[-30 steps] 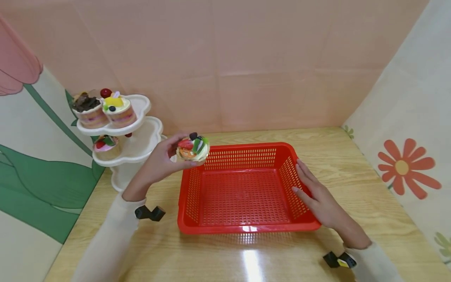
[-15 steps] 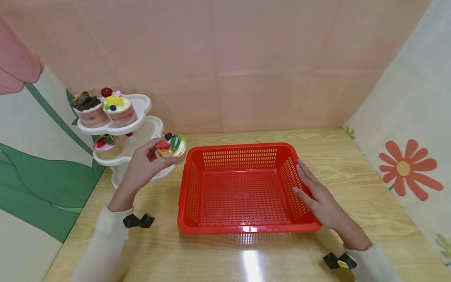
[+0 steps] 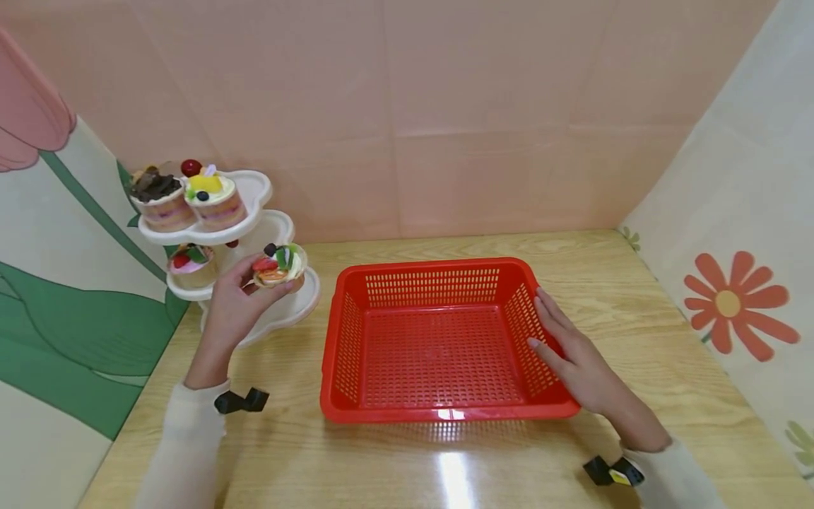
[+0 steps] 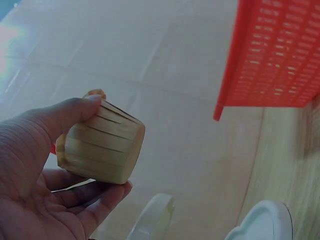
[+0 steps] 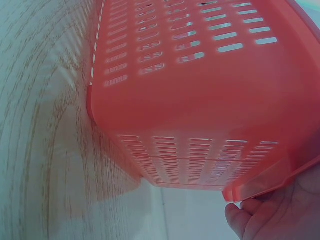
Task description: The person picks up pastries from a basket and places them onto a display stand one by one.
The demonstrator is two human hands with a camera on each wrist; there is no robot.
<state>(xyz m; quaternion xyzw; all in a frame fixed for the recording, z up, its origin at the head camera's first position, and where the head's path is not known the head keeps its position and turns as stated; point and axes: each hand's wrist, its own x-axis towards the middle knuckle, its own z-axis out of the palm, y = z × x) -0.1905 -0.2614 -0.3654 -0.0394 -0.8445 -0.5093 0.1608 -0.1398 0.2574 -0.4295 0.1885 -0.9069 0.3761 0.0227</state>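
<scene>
My left hand (image 3: 232, 304) pinches a small fruit-topped cupcake (image 3: 280, 267) in front of the tiered stand's lower trays. Cream, red and orange fruit, green pieces and a dark berry cover its top. In the left wrist view, the thumb and fingers grip the cupcake's pale pleated cup (image 4: 102, 145). My right hand (image 3: 579, 364) holds the right rim of a red plastic basket (image 3: 445, 411), thumb over the inner side. In the right wrist view, its curled fingers (image 5: 240, 220) sit under the basket's rim, partly out of frame.
A white tiered stand (image 3: 257, 187) stands at the left. Its top tier bears a chocolate-topped cake (image 3: 164, 201) and a yellow fruit cake (image 3: 216, 201), with a red cherry (image 3: 191, 167) behind. A pink-topped cupcake (image 3: 192, 265) sits on the middle tier. Fabric walls surround the wooden table (image 3: 381, 466).
My left hand has carried the cupcake leftward, from above the basket's left back corner to the front of the stand's lower tiers. The right hand and basket have stayed put.
</scene>
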